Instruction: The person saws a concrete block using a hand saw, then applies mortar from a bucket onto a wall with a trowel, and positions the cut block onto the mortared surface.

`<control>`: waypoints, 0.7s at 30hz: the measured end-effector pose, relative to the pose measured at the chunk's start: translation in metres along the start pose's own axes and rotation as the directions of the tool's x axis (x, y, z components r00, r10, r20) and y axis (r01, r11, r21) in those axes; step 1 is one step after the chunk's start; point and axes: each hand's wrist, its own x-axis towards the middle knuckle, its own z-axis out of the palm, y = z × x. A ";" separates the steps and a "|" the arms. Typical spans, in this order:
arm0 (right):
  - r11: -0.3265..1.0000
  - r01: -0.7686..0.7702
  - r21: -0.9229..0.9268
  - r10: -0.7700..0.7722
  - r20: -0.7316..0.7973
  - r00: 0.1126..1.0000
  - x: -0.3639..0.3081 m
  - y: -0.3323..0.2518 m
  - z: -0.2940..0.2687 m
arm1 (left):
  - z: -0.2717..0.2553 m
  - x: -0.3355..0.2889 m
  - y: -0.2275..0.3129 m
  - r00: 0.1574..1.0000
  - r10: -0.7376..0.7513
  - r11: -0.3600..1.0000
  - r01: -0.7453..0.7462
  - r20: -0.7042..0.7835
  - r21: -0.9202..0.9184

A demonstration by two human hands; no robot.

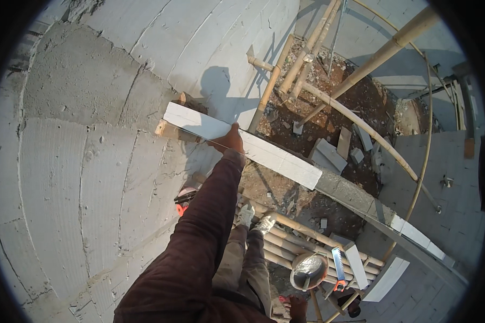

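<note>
My left hand [230, 141] is closed on a long white lightweight block [277, 159], thumb over its near edge. The block lies along the line of a narrow wall top, its left end close to the grey block wall [91, 161]. Under that end a piece of wood [172, 132] sticks out. To the right, the bare grey wall top [355, 196] runs on from the block. Low in the picture, my right hand [298, 308] is partly cut off, so its fingers cannot be made out. Nearest to it is a round pan [308, 272] with a tool's handle in it.
My feet [256, 218] stand on a bamboo-pole platform [280, 245]. A handsaw [339, 269] and two white blocks [355, 264] lie right of the pan. Bamboo scaffold poles [361, 116] cross beyond the wall, above rubble [328, 153]. A red-handled tool [183, 202] sits by the left wall.
</note>
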 end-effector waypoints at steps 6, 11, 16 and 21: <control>0.990 0.012 -0.140 -0.019 -0.055 0.998 -0.003 -0.014 -0.001 | -0.018 -0.020 0.006 0.995 -0.047 0.999 0.049 0.088 -0.021; 0.788 0.232 -0.571 -0.251 0.047 0.967 -0.004 -0.021 0.003 | -0.020 -0.012 -0.008 0.998 0.028 0.998 -0.024 0.060 -0.065; 0.735 0.279 -0.618 -0.309 0.061 0.949 0.010 -0.015 -0.005 | -0.014 -0.020 -0.017 0.994 0.099 0.989 -0.094 0.039 -0.113; 0.866 0.168 -0.471 -0.219 -0.056 0.974 0.015 -0.029 0.011 | -0.014 -0.029 -0.011 0.989 0.142 0.983 -0.135 0.048 -0.121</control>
